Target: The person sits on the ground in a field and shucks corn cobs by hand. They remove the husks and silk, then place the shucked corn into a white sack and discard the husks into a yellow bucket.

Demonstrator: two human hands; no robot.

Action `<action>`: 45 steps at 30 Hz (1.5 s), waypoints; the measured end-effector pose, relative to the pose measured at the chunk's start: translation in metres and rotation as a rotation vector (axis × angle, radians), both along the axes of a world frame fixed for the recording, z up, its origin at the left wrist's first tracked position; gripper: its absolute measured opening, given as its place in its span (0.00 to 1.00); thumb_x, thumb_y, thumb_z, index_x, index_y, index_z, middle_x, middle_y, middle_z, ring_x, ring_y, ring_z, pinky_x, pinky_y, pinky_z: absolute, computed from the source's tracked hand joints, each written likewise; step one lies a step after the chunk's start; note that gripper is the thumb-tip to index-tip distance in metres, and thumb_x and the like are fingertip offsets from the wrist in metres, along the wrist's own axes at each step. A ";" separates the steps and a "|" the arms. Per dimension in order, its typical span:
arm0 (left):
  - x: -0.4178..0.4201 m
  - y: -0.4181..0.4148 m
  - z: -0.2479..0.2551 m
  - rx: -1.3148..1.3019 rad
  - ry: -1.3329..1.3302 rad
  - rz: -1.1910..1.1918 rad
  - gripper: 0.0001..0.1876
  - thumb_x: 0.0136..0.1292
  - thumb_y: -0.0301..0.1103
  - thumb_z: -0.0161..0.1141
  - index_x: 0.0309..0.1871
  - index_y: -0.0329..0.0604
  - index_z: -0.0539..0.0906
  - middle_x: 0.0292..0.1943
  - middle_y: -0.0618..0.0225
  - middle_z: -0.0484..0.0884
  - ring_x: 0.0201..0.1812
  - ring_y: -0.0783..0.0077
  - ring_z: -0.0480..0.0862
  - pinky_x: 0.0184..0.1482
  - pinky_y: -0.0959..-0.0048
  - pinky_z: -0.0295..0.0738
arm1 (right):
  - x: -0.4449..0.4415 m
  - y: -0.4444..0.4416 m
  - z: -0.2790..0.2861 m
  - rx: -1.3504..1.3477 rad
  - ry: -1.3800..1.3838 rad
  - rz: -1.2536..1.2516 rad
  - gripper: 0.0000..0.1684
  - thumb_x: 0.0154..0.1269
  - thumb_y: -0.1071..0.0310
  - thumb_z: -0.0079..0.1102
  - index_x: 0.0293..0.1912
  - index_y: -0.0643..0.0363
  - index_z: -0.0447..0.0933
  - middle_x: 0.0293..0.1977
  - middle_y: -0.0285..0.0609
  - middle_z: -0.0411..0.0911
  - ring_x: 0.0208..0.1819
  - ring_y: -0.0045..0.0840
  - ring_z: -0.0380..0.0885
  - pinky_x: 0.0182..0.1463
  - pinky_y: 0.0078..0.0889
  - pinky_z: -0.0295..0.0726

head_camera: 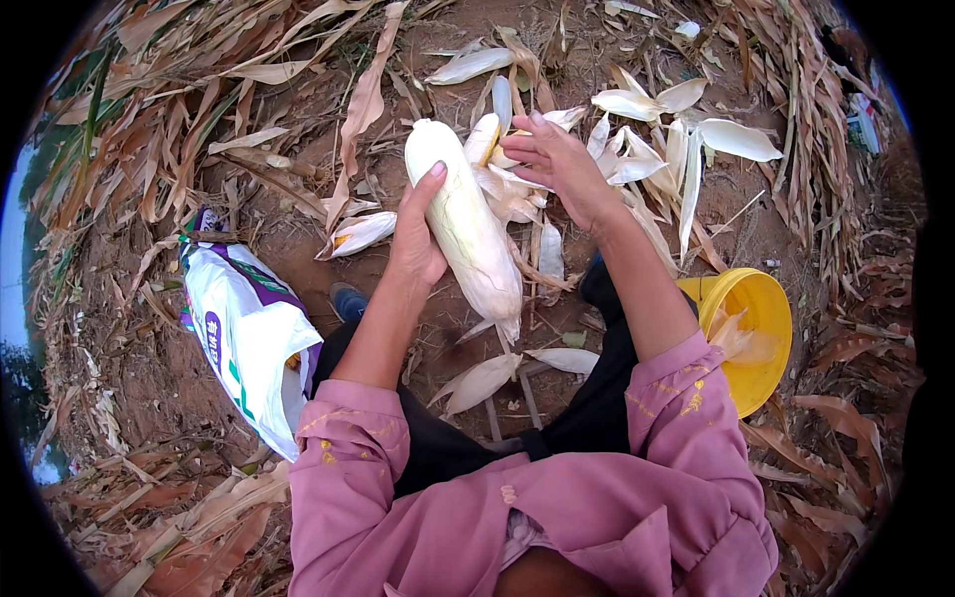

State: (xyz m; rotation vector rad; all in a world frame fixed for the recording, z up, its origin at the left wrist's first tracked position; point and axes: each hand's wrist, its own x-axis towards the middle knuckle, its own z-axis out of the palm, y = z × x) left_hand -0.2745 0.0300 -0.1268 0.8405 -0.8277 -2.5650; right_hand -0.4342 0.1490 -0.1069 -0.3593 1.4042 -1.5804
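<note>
My left hand [418, 239] is wrapped around a large ear of corn in its pale husk [474, 239], with the thumb lying on top. The ear slants across the view, its blunt end far and its tapered, frayed tip near me. To its right, my right hand [563, 172] is raised with fingers apart and nothing in them. Behind that hand lies a heap of pale corn husks [515, 198], with bits of yellow kernels showing. A partly husked ear [362, 235], yellow at one end, rests on the soil left of my left hand.
A white and purple printed woven sack [250, 328] lies open beside my left leg, something yellow inside. By my right leg a yellow bucket [757, 395] is tipped on its side with husks in it. Dry corn stalks [783, 97] line both sides. Loose husks [481, 384] lie between my legs.
</note>
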 end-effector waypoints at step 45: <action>0.002 -0.036 -0.011 -0.092 -0.046 0.427 0.32 0.55 0.44 0.68 0.58 0.43 0.65 0.46 0.65 0.75 0.46 0.67 0.77 0.50 0.64 0.75 | 0.073 -0.006 -0.018 0.003 0.938 0.003 0.07 0.64 0.70 0.52 0.40 0.62 0.73 0.25 0.52 0.74 0.28 0.41 0.76 0.34 0.34 0.73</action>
